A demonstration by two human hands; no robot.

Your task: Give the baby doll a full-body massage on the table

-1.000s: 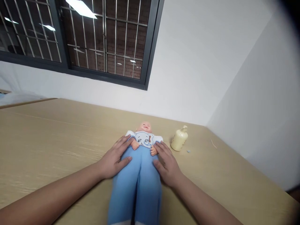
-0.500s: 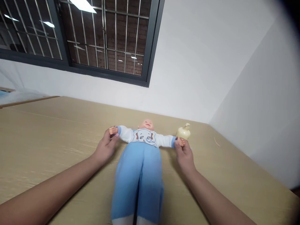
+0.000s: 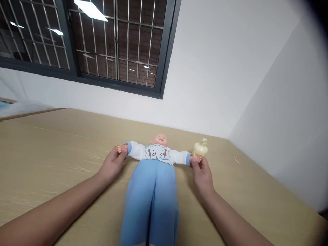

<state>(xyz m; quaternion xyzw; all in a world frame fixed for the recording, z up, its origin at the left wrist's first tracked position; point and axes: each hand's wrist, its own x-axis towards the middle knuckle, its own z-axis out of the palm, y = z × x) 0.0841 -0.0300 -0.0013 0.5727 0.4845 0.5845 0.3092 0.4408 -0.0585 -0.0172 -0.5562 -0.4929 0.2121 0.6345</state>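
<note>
A baby doll (image 3: 157, 152) lies on its back on the table, head away from me, in blue trousers and a white top with an elephant picture. Its arms stretch out to both sides. My left hand (image 3: 112, 165) is closed round the doll's hand on the left, with the small fingers showing above mine. On the other side my right hand (image 3: 203, 176) pinches the doll's other hand between thumb and fingers. Just behind my right hand stands a cream-coloured pump bottle (image 3: 200, 148), its lower part hidden.
The tan table (image 3: 77, 150) meets a white wall (image 3: 205, 75) at the back and right. A dark-framed barred window (image 3: 115, 44) is above. A thin pale strip (image 3: 236, 159) lies to the right. Clear plastic sheeting (image 3: 25, 107) shows at far left.
The doll's arm on the left has shifted slightly outward with my left hand. Both hands keep their hold. The whole view has tilted up slightly.
</note>
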